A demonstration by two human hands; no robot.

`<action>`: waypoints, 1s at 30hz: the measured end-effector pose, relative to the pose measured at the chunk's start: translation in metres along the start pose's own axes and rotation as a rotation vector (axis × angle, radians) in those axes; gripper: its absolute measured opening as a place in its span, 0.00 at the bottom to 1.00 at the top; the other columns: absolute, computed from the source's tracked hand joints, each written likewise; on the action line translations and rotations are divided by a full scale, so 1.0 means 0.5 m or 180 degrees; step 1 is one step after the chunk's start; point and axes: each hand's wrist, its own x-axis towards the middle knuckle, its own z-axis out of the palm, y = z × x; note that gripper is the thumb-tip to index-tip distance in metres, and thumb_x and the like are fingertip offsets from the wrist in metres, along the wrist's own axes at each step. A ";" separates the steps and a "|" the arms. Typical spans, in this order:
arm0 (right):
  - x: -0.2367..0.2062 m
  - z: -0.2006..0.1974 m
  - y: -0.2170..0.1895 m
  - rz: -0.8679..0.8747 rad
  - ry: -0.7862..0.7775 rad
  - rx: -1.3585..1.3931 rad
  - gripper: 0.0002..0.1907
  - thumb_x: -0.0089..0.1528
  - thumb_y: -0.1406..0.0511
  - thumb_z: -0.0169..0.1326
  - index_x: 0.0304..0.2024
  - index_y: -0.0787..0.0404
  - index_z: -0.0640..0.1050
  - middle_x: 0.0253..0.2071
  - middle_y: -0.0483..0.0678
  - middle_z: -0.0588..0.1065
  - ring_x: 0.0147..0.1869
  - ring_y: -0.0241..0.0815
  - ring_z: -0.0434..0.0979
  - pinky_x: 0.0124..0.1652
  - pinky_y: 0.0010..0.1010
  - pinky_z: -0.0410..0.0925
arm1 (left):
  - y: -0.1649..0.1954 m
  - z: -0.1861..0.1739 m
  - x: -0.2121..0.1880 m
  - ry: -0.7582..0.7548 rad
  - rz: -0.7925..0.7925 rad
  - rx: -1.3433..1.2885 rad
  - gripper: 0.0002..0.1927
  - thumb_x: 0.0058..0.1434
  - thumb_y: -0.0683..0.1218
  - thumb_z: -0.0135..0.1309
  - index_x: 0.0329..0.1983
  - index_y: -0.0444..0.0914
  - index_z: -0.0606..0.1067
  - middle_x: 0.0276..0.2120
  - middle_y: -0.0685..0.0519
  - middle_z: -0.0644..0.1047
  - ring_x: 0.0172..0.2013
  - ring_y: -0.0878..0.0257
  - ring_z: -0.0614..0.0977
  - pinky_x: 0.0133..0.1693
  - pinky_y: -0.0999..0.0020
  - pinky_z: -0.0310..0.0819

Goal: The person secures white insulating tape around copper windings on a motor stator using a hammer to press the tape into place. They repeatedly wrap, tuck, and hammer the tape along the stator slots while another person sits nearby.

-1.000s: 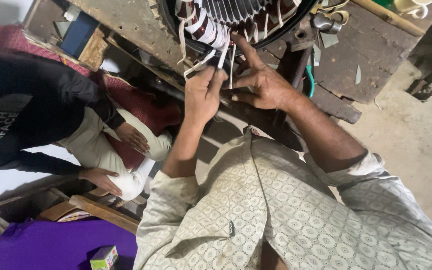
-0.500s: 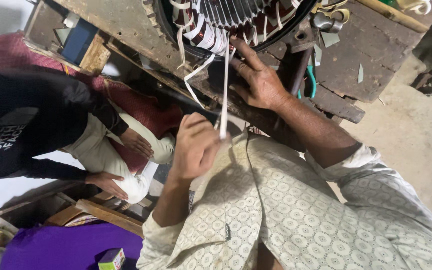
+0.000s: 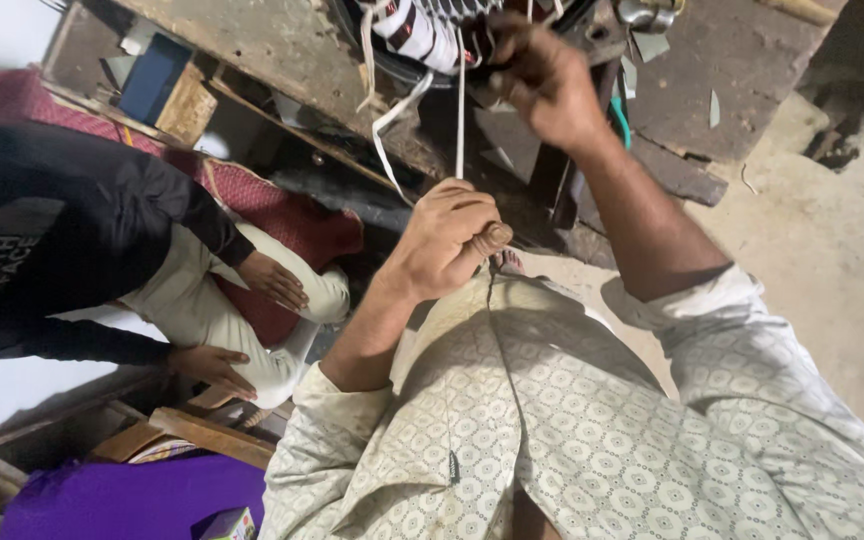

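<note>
My left hand is closed in a fist on a white tape strip that runs taut and straight up into the motor stator winding, while my right hand grips the winding's lower edge, its fingers curled shut on the coil bundle. I judge the step in hand to be drawing the tape tight; the next move calls for steady tension and a firm brace. A small multicoloured box lies on purple cloth at lower left, and a blue rectangular box sits at upper left.
</note>
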 end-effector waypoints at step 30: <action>-0.221 0.004 -0.115 0.1332 0.2018 0.0319 0.31 0.65 0.71 0.53 0.70 0.66 0.61 0.41 0.51 0.78 0.36 0.38 0.78 0.32 0.32 0.74 | 0.049 -0.002 -0.021 0.0067 0.0051 0.0757 0.18 0.67 0.50 0.57 0.24 0.37 0.71 0.24 0.50 0.73 0.29 0.52 0.74 0.42 0.57 0.67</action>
